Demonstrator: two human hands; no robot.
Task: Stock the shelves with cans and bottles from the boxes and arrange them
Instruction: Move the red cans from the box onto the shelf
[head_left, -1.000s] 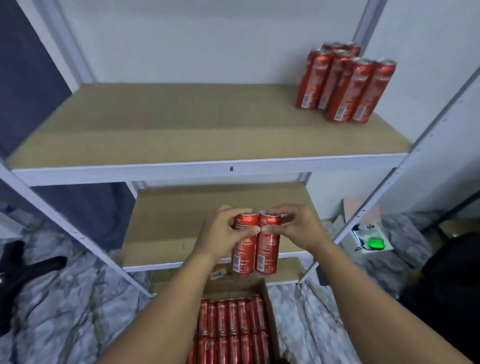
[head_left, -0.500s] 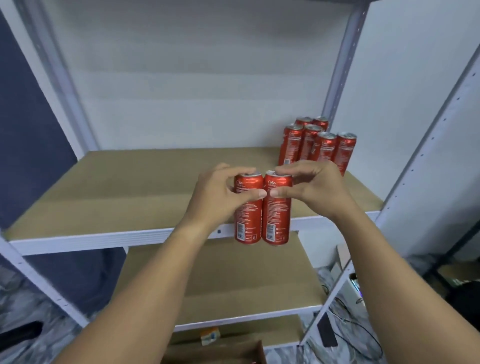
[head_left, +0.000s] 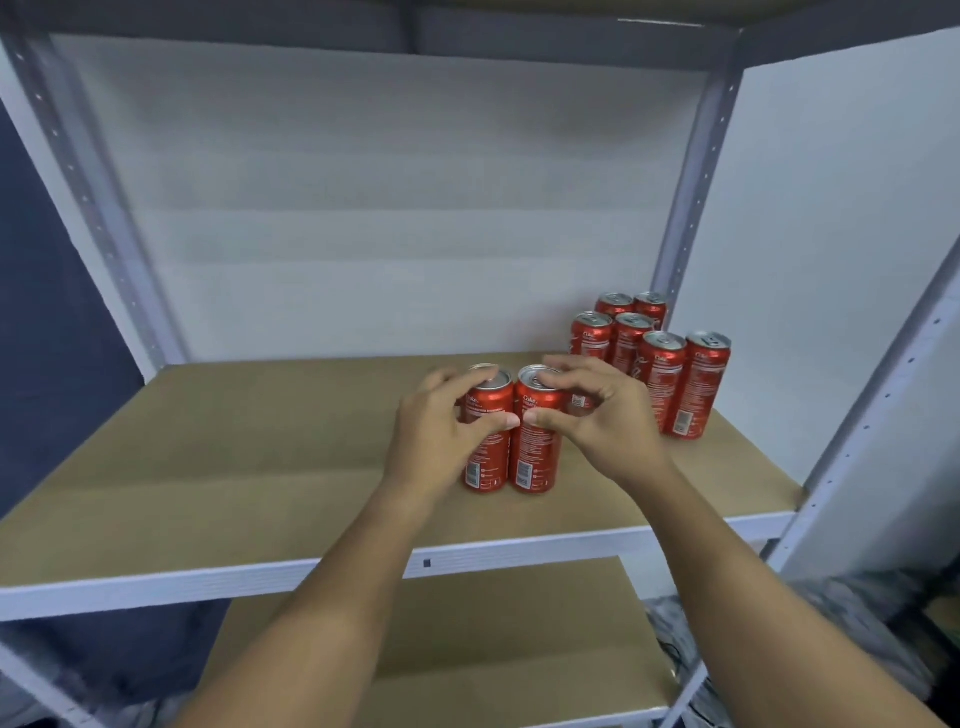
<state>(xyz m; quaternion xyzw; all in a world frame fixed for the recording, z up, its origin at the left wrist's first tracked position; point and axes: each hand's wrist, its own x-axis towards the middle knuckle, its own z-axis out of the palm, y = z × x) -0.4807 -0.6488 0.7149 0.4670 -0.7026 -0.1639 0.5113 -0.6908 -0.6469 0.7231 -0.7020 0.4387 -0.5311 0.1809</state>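
Observation:
Two tall red cans stand side by side on the brown shelf board (head_left: 234, 457), touching each other. My left hand (head_left: 441, 441) grips the left can (head_left: 485, 462) with curled fingers and thumb. My right hand (head_left: 608, 421) grips the right can (head_left: 535, 457), fingers over its top and thumb on its front. A group of several more red cans (head_left: 660, 364) stands upright at the back right corner of the same shelf, a short way right of my right hand.
White metal uprights (head_left: 691, 171) frame the shelf, with a white wall behind. A lower brown shelf board (head_left: 493, 623) shows below the white front rail (head_left: 208, 582). The left part of the upper shelf board is bare brown board.
Both hands lifted the two cans from over the box up onto the upper shelf and set them down on the board. The view rose with them; the box is out of sight.

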